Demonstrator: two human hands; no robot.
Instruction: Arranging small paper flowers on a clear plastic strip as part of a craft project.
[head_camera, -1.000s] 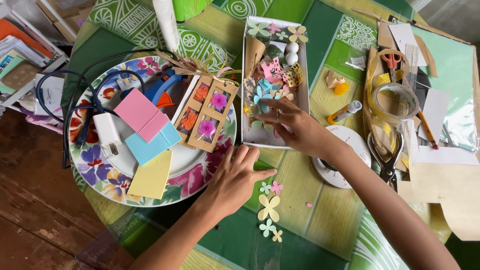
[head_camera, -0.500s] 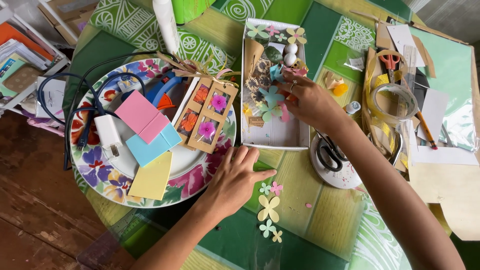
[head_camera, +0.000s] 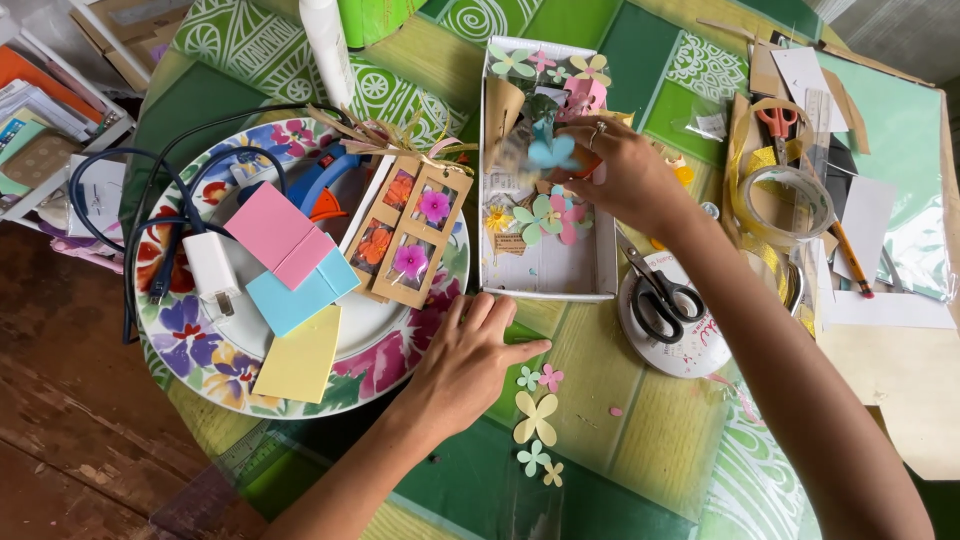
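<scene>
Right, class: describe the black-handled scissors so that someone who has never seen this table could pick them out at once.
Start at the long white tray of paper flowers in the middle of the green patterned table. Just right of its near corner lies a round white disc, under the right forearm. The scissors rest on it, black-handled, unlike the orange-handled pair farther right.
</scene>
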